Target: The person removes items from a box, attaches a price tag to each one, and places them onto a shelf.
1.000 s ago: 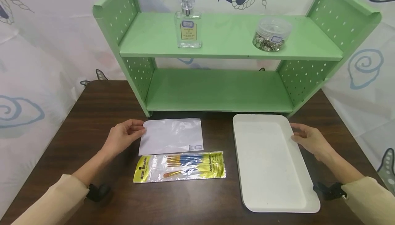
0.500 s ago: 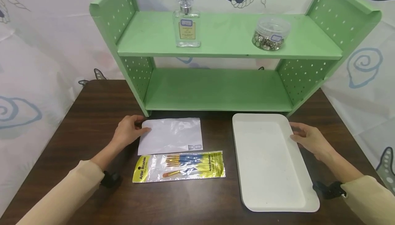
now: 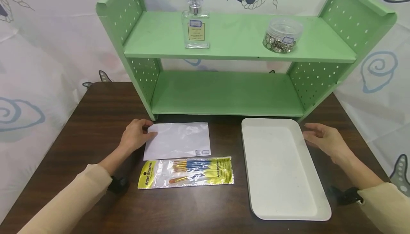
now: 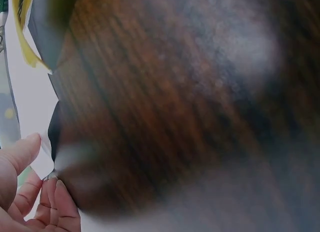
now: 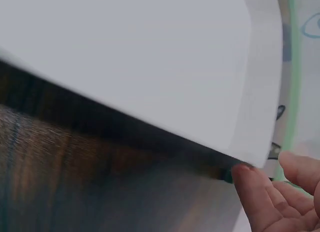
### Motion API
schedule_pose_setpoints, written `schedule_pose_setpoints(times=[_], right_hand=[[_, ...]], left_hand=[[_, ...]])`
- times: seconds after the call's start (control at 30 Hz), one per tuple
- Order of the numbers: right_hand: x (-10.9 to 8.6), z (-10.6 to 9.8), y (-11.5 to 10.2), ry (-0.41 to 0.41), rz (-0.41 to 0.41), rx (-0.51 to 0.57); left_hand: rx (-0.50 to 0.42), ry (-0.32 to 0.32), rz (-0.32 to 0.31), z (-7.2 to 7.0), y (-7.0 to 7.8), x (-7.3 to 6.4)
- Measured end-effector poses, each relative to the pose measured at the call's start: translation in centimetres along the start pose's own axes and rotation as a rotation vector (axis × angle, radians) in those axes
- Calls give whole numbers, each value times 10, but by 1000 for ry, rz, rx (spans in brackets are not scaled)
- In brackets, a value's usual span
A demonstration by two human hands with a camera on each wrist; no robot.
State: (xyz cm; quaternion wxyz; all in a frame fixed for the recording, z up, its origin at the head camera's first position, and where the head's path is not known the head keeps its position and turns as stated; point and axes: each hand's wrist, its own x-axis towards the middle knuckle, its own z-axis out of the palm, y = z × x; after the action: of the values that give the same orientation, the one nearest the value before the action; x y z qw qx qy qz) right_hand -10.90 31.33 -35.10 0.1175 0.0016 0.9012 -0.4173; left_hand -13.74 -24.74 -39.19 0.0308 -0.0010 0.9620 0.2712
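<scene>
My left hand (image 3: 134, 134) is at the upper left corner of a flat white packet (image 3: 177, 139) with two small labels. In the left wrist view the thumb (image 4: 25, 152) lies over that corner and the fingers curl beneath it, pinching it. Just below the packet lies a clear, yellow-ended pack of artist brushes (image 3: 186, 172). At the right, my right hand (image 3: 326, 141) is beside the upper right edge of a white tray (image 3: 285, 170), fingers loosely bent. In the right wrist view the fingertips are close to the tray's corner; whether they touch it I cannot tell.
A green two-tier shelf (image 3: 227, 93) stands behind these things. Its upper board bears a glass perfume bottle (image 3: 196, 31) and a clear lidded jar (image 3: 282, 36) of small metal pieces. The dark wooden table (image 3: 208, 209) runs in front.
My left hand has moved right, its thumb now over the packet's corner. My right hand has shifted slightly right, away from the tray's edge. The packet and tray have hardly moved.
</scene>
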Motion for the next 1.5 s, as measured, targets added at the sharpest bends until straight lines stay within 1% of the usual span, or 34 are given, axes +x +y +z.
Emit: schedule_pose_setpoints(times=[0.1,0.2,0.27,0.33,0.37,0.47,0.6,0.73,0.83,0.93,1.03,1.13,1.27,1.33,1.5], right_hand=[[-2,-3,-7,93,-74,-3],[-5,-2,-18,191,-148,-19],[-6,3,-28,229,-186,15],[-5,10,-42,227,-215,68],[-4,14,-50,211,-225,101],[1,30,-76,110,-230,208],[15,58,-109,-59,-175,308],[34,91,-133,-211,-94,368],[47,118,-144,-298,-28,402],[57,142,-152,-354,43,434],[65,161,-156,-375,100,457],[71,173,-158,-368,148,479],[75,184,-161,-354,186,511],[77,188,-162,-353,192,513],[78,197,-162,-328,239,505]], left_hand=[[1,5,1,1,0,0],[-2,12,7,2,-1,1],[-5,17,11,2,0,1],[-6,21,15,2,0,1],[-6,22,14,2,0,1],[-14,24,16,2,1,0],[-22,26,18,2,1,-1],[-26,24,14,3,2,-2],[-26,22,3,3,2,-2],[-26,20,-6,3,2,-2],[-32,14,-6,3,2,-2],[-39,14,-3,4,1,-2],[-34,26,2,4,1,0],[-33,32,1,5,1,0],[-40,34,-4,6,0,-1]])
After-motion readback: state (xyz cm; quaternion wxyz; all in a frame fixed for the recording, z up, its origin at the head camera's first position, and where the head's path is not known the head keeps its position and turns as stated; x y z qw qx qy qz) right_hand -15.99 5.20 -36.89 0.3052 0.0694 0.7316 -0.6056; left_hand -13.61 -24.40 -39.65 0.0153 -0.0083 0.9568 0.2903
